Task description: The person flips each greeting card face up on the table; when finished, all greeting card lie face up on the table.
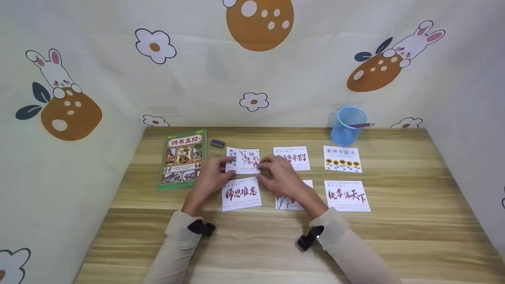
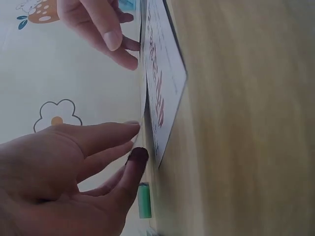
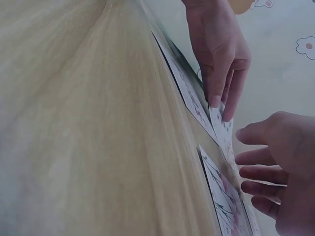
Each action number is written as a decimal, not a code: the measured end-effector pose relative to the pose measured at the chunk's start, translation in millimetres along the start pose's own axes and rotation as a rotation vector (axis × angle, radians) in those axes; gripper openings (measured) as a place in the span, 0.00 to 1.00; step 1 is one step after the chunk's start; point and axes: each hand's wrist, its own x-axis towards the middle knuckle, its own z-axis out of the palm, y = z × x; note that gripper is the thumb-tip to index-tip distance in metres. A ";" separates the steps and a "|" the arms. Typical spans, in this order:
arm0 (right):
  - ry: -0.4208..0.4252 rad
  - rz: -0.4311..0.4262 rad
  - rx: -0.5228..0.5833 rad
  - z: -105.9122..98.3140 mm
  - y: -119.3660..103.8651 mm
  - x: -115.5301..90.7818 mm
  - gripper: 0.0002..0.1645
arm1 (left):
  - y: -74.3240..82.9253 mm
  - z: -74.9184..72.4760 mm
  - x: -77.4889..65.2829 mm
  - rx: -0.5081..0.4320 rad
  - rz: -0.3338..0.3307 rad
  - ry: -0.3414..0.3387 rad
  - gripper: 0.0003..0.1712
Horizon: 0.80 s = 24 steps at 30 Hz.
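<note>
A white card with a branch of pink blossoms (image 1: 247, 158) is in the back row at the left. My left hand (image 1: 212, 173) pinches its left edge between thumb and fingers. At its right edge is my right hand (image 1: 283, 174), fingers loosely bent and fingertips close to the card; the right wrist view shows these fingers (image 3: 261, 156) spread apart. Just in front lies a card with red lettering (image 1: 241, 193). Beneath my right forearm, a card with red flowers (image 1: 294, 202) is partly covered. Another red-lettered card (image 1: 298, 152) lies behind my right hand.
On the right lie a sunflower card (image 1: 342, 159) and a red-lettered card (image 1: 347, 196). A blue mesh pen cup (image 1: 344, 132) with pencils stands at the back. Left of my hands lies a green-bordered book (image 1: 182, 157), with a small dark block (image 1: 217, 143) beside it.
</note>
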 end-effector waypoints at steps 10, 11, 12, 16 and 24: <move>-0.104 -0.033 -0.072 1.6 -2.0 -3.3 0.32 | -6.9 1.6 -1.5 0.113 0.071 0.035 0.24; -0.107 -0.029 -0.074 1.5 -2.2 -3.4 0.33 | -13.0 4.2 1.1 0.124 0.086 0.032 0.25; -0.109 -0.025 -0.076 1.4 -2.4 -3.4 0.33 | -13.1 4.1 0.8 0.125 0.092 0.020 0.26; -0.129 -0.015 -0.096 1.1 -2.4 -2.8 0.39 | -8.1 1.2 -2.2 0.120 0.073 -0.053 0.36; -0.166 -0.010 -0.094 -0.6 -2.6 -2.1 0.45 | 2.5 -0.1 -5.2 0.148 0.012 -0.090 0.41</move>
